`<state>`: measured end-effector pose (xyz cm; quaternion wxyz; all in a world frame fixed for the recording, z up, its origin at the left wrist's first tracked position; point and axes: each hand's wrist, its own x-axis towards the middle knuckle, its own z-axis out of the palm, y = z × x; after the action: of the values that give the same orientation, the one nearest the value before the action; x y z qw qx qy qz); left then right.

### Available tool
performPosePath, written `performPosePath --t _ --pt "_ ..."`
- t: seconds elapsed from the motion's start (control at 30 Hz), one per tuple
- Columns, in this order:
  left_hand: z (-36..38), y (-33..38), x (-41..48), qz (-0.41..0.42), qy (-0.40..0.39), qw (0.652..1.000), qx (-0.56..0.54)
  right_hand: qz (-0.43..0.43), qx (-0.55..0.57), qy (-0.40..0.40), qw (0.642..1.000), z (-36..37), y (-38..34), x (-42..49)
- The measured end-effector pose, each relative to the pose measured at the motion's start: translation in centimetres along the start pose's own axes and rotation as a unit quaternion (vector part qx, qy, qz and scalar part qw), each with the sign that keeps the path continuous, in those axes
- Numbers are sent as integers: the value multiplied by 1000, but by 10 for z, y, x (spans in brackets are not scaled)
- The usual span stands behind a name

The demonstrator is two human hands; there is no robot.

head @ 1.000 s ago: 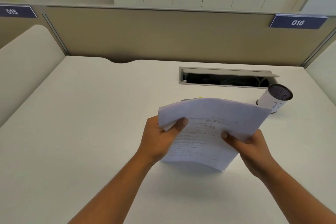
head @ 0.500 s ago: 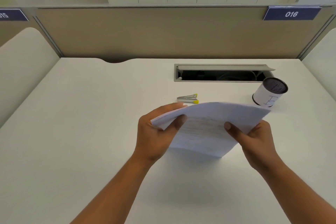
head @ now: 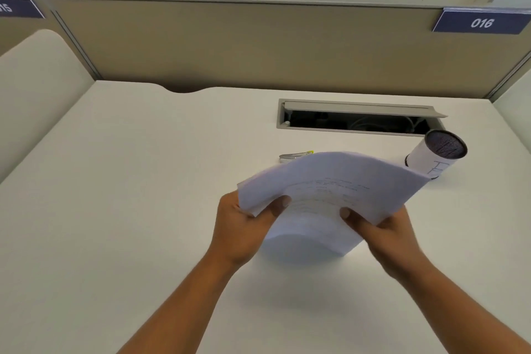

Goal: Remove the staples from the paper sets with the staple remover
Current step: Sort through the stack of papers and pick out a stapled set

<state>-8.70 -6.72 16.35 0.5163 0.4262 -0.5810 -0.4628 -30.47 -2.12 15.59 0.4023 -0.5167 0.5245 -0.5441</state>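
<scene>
A white paper set [head: 330, 198] with faint printed lines is held above the desk, bent into an arch with its top folded towards me. My left hand [head: 244, 224] grips its left corner, thumb on the printed side. My right hand [head: 385, 233] pinches its right edge. Just beyond the papers lies the staple remover [head: 293, 156], silver with a yellow tip, flat on the desk and partly hidden by the paper's top edge. No staple can be made out.
A white cylindrical cup [head: 434, 156] with a dark mesh top stands at the right, behind the paper's corner. An open cable tray [head: 359, 119] is set into the white desk [head: 129, 195]. Beige partitions close off the back and sides.
The papers have been lifted and curled up again, and now cover most of the staple remover. Both hands keep their hold; the view has shifted slightly.
</scene>
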Motion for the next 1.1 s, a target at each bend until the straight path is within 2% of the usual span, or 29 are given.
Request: performPosePath --t 0.13,0.3,0.47,0.73,0.83,0.97,1.1 --pt "2 -28 -2 -71 -13 997 9 56 -8 21 998 10 29 -9" --pt "-2 -32 -3 -63 -37 997 -18 55 -14 42 997 7 27 -18" --pt "-2 -33 -3 -58 -60 996 -19 9 -34 49 998 2 22 -17" --pt "-4 -47 3 -109 -81 991 -8 51 -34 57 996 -2 36 -8" --pt "-8 -46 12 -142 -89 985 -27 102 1 55 993 -6 36 -2" --pt "-14 -46 28 -165 -17 977 -137 209 18 7 978 -12 50 0" --pt "-11 -60 39 -182 52 958 -214 275 56 -36 959 -11 67 -5"
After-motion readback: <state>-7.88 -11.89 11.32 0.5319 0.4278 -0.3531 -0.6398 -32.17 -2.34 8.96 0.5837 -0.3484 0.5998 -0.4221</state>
